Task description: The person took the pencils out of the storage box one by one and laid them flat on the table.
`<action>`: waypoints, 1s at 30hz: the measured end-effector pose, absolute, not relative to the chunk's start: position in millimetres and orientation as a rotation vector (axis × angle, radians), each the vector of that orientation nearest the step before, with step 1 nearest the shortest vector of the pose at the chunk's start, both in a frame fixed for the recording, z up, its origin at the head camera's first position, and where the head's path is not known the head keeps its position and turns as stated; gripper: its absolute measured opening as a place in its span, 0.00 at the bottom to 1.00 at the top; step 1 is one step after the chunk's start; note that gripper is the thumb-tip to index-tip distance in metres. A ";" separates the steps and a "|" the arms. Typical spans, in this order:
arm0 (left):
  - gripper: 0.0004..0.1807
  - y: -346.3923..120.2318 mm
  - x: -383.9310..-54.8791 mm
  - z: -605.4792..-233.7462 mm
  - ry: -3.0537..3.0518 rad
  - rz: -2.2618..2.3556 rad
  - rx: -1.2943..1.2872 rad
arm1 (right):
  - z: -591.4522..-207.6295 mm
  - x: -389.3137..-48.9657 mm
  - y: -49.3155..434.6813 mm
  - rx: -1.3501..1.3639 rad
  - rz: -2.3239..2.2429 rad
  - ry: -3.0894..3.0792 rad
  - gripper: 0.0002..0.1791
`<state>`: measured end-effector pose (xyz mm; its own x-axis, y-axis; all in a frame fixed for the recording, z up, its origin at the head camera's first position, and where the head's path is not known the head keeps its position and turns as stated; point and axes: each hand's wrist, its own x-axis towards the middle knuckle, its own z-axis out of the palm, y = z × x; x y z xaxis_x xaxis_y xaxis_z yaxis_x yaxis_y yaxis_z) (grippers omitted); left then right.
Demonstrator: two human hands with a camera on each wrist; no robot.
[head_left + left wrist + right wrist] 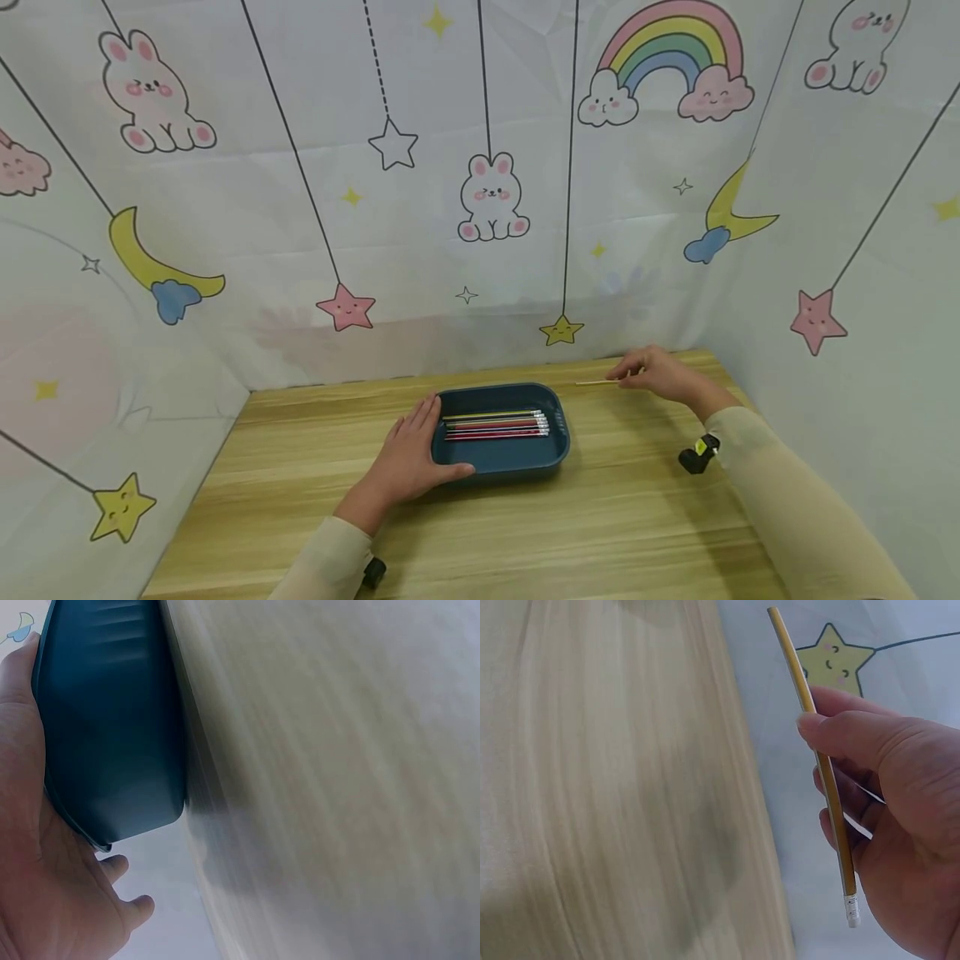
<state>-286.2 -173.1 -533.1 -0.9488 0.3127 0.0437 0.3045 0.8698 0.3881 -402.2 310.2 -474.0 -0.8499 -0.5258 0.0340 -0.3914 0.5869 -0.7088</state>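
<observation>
A dark blue tray point(495, 458) stands on the table, with several striped pencils point(495, 425) lying side by side in it, eraser ends to the right. My left hand point(408, 450) rests against the tray's left end with straight fingers, its thumb point(453, 472) lying over the front rim. In the left wrist view, some fingertips stick out past the tray's end wall. To the right of the tray, my right hand point(660, 372) pinches a yellow pencil point(829, 780) between thumb and fingers, above the table. A white eraser point(852, 910) tips the pencil's lower end in the right wrist view.
The wood-grain table point(600, 517) is bounded at the back and sides by white cloth point(420, 233) printed with rabbits, stars, moons and a rainbow. A small black device point(699, 455) sits at the right wrist, another point(373, 573) at the left.
</observation>
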 end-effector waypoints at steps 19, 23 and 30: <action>0.76 -172.1 -286.1 -533.8 3.002 0.658 0.500 | -515.6 -406.8 317.3 -0.720 -1.087 2.725 0.11; 0.76 -172.7 -286.5 -533.2 3.002 0.658 0.492 | -522.9 -407.3 318.4 -0.720 -1.068 2.757 0.11; 0.76 -173.5 -286.1 -532.8 2.996 0.635 0.480 | -529.3 -407.2 314.9 -0.704 -1.068 2.757 0.11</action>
